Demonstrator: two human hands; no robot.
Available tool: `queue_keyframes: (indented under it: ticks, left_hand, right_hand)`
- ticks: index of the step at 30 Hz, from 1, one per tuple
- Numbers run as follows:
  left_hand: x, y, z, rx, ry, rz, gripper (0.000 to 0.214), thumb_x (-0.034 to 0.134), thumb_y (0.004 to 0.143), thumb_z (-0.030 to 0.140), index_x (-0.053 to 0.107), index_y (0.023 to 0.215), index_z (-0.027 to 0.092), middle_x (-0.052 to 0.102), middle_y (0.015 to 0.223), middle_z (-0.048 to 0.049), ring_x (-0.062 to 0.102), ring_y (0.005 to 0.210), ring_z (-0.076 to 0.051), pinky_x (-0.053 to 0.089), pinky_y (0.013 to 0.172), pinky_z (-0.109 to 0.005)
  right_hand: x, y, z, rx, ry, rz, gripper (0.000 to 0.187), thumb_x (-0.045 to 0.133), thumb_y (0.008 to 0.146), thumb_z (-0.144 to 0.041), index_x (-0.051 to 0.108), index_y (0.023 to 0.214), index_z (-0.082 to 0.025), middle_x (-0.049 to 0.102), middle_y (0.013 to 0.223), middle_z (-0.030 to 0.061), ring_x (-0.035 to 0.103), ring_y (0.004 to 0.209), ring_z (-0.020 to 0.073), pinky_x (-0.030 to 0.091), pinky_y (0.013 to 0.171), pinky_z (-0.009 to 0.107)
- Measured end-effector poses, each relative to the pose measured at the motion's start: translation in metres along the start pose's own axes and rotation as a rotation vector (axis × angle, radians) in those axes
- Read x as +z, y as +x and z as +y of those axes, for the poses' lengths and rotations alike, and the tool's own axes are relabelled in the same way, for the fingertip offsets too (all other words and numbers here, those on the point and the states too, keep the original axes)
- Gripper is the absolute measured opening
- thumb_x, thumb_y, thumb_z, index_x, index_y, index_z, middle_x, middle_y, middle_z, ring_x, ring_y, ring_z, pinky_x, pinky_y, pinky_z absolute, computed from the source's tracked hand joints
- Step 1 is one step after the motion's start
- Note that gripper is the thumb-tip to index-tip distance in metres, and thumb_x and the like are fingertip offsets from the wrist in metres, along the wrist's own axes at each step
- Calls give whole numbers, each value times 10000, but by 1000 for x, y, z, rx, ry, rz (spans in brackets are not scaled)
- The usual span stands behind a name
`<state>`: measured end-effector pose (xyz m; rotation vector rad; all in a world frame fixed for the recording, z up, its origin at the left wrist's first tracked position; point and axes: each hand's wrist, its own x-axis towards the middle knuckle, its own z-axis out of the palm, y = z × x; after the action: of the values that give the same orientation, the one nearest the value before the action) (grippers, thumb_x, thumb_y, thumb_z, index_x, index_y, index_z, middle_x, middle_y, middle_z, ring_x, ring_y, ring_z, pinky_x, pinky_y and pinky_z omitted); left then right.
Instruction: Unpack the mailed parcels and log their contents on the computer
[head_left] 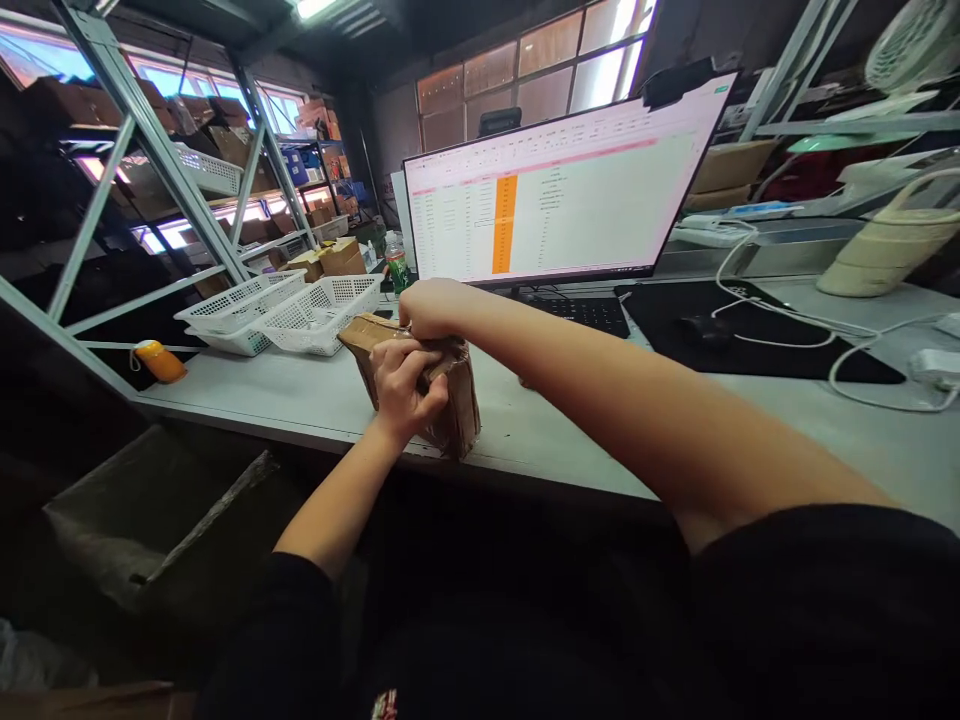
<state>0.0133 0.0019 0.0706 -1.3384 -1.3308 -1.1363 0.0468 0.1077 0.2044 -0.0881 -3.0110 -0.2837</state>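
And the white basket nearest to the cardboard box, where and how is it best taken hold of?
Probably by the near rim of the white basket, from above: it stands open-topped, its near wall exposed, while stacked baskets crowd its left side.

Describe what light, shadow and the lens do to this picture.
In the head view, the window glares white on its right side; the screen's fine text is unreadable; space under the table sinks into shadow; the box looks dim; the right arm widens nearer the camera, probably wide-angle stretch.
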Motion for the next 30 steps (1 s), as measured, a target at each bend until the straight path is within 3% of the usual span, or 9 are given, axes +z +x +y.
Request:
queue_keyframes:
  ticks: [4,10,15,19,21,22,25,28,30]
  left_hand:
    - [8,6,-5,52,-20,-47,184,588,862,336,700,940,213,651,960,-67,570,968,-253,435,912,-411]
    - [20,9,-9,50,-29,-100,216,558,897,346,713,949,205,667,973,-77,580,976,-254,445,918,-414]
    - [29,18,-14,-5,-13,-212,289,502,917,386,722,908,199,685,974,-91,597,994,-266,462,943,-438]
    - [-16,47,-35,38,-50,-442,295,594,925,440,711,1096,230,692,1086,-79,634,1061,-259,493,991,-431]
    - [-50,64,-56,8,37,-504,634,760,784,571,620,1313,251,599,1360,-113,538,1286,-346,416,1113,-525]
    - [-66,70,-67,-49,33,-625,747,779,747,614,574,1375,264,555,1431,-115,509,1329,-373,401,1129,-552]
    - [-98,77,-92,-295,-82,-970,697,739,767,653,585,1350,303,642,1325,-77,624,1191,-355,507,1034,-526]
    - [-115,66,-94,-386,-107,-995,680,786,721,640,611,1285,304,664,1279,-75,635,1167,-357,547,987,-490]
    - [-126,55,-91,-432,-48,-932,682,777,708,672,620,1256,298,678,1235,-71,645,1126,-367,561,951,-501]
  right_hand:
    - [1,-6,15,74,70,-39,356,598,864,-152,767,1176,-138,755,1113,146,696,1017,232,482,856,301]
    - [14,-4,30,148,131,-18,388,629,855,-190,760,1219,-206,743,1188,118,678,1093,256,483,877,297]
    - [25,-6,39,225,161,111,371,603,886,-269,760,1216,-204,714,1236,150,656,1121,298,472,902,343]
    - [24,-28,42,29,158,207,334,578,907,-293,764,1179,-246,736,1185,116,658,1094,278,458,851,328]
    - [23,-41,38,-104,155,258,322,539,924,-234,759,1160,-241,744,1166,90,658,1050,242,437,824,314]
    - [22,-45,34,-160,143,279,313,523,932,-212,759,1137,-222,746,1152,86,655,1024,231,428,814,312]
    - [16,-50,23,-224,134,324,262,530,935,-217,761,1051,-177,750,1098,99,650,987,235,426,800,323]
    - [0,-57,42,-177,378,189,274,684,844,-256,764,1099,-199,752,1035,87,665,930,216,465,797,313]
    - [-9,-74,83,-116,597,18,432,756,791,-281,735,1215,-199,744,1009,75,668,846,169,497,793,294]
